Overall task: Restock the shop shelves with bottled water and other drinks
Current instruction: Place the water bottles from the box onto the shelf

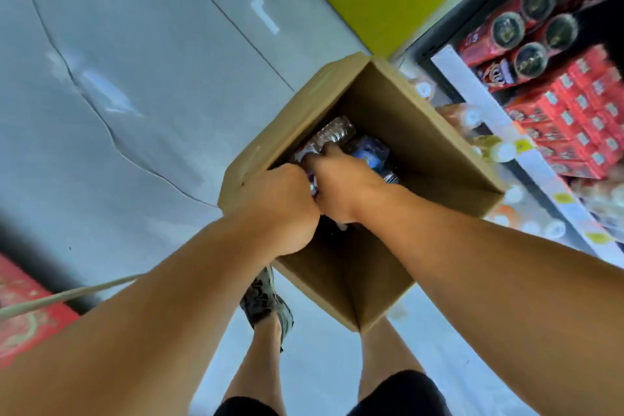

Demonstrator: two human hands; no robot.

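shelves (526, 145) beside open box (422, 132)

We locate the cardboard box (398, 118) on the floor (135, 78), directly in front of our feet. Water bottles (334, 133) lie inside the box at its bottom. Both hands reach into the box: the left hand (280, 203) sits to the left of the right hand (344, 186), touching it, above the bottles. The shelves (479, 101) stand to the right of the box, carrying stacked cartons (580, 118) behind bottled drinks (503, 150).
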